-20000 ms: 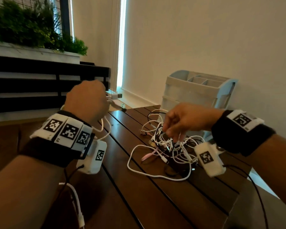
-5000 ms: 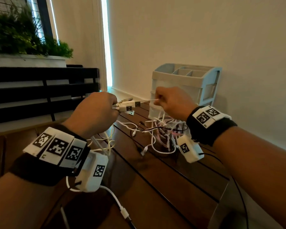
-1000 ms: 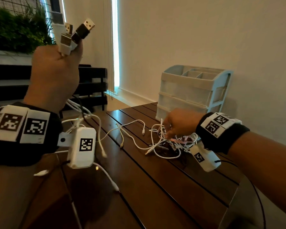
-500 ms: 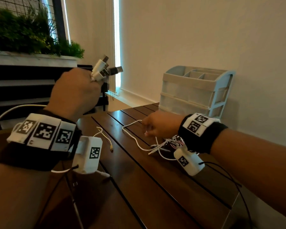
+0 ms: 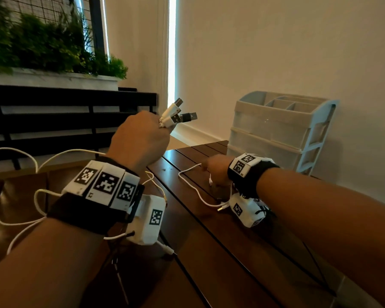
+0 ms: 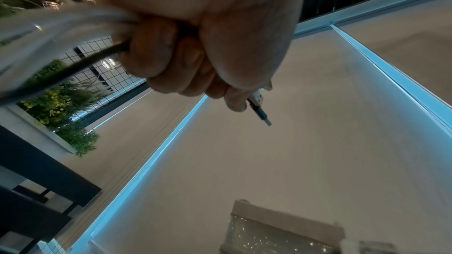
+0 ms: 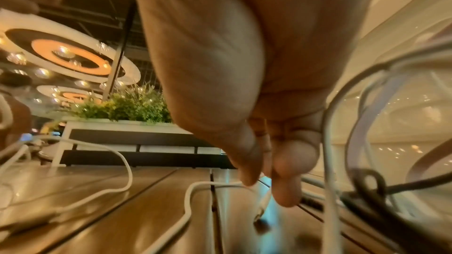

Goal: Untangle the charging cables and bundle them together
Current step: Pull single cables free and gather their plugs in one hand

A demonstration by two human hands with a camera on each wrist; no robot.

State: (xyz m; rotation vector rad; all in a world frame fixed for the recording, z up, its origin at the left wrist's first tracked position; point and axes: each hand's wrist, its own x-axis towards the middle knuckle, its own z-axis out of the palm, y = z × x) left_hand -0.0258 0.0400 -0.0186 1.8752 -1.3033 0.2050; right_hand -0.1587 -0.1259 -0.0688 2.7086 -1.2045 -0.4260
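Table (image 5: 211,258): in front of the person, wall behind it.
Drawer organiser (image 5: 278,130): at the table's far right, against the wall.
Tangled cables (image 7: 362,186): on the table, before the organiser, under the right wrist.
Right hand (image 5: 216,172): low over the table, left of the tangle, on a loose cable (image 5: 193,187).
Left hand (image 5: 140,141): raised left of the right hand, plugs (image 5: 178,116) sticking up from it.
Planter (image 5: 51,78): far left, behind the table.

The head view looks forward and down from above both forearms, over the dark slatted surface (image 5: 209,252) toward the wall and the plastic drawer organiser (image 5: 282,130). The left wrist view sits close under the raised left hand (image 6: 195,36), tilted and facing up the wall, with the organiser (image 6: 281,231) at its lower edge. The right wrist view lies low, just above the surface (image 7: 122,219), looking along the right hand (image 7: 232,65) toward the planter (image 7: 127,107), which the head view (image 5: 53,52) also shows.
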